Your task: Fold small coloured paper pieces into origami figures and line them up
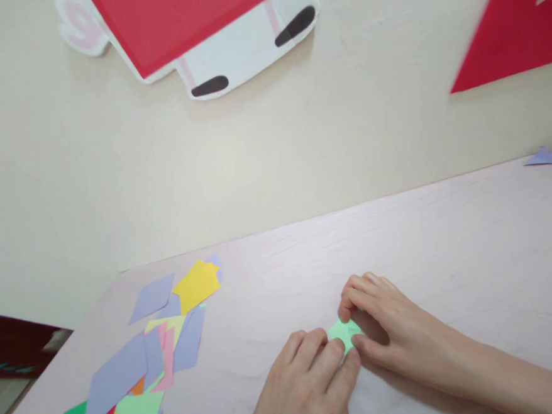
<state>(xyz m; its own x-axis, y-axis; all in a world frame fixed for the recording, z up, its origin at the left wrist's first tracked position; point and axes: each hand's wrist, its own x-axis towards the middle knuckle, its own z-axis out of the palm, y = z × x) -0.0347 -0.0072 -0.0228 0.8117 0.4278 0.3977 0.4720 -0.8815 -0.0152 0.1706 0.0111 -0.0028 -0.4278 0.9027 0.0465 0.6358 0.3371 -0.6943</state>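
A small light-green folded paper (344, 333) lies on the pale pink table (449, 245), near its front edge. My left hand (309, 381) comes in from below, its curled fingers and thumb pressed onto the paper's near side. My right hand (383, 329) reaches in from the right, fingers bent over the paper's far edge and thumb tucked under it. Both hands pinch the same piece, and most of it is hidden beneath the fingers.
A loose pile of coloured paper pieces (149, 354), lilac, yellow, pink and green, lies at the table's left end. Two more scraps (551, 159) sit at the far right edge. Red paper and a white cut-out (226, 40) hang on the cream wall behind.
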